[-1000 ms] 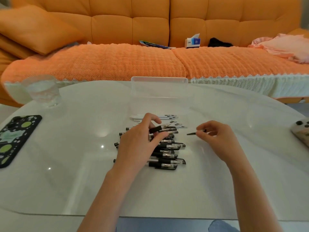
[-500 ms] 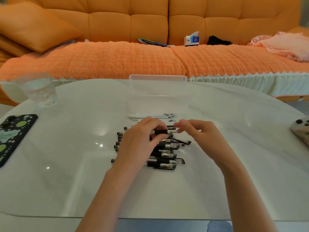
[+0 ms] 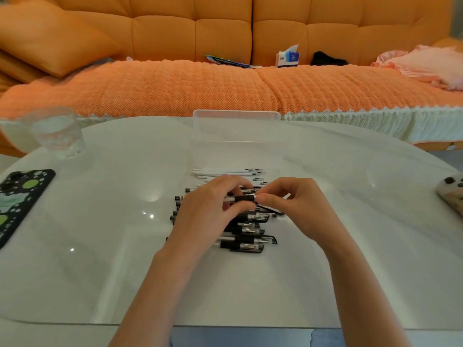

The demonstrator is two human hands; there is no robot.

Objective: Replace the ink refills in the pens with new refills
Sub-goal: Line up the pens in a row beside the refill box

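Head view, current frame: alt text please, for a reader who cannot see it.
Both hands, left hand and right hand, hold one pen above a pile of black pens on a white table; white refills lie beyond.

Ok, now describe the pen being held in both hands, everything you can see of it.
The pen lies roughly level, just above the pile of pens on the white table. It shows a black ribbed grip section in the middle and a pale, clear-looking plastic barrel running left. The left hand pinches the barrel and grip; the right hand closes over the tip end, hiding it. Whether a refill sits inside cannot be told.
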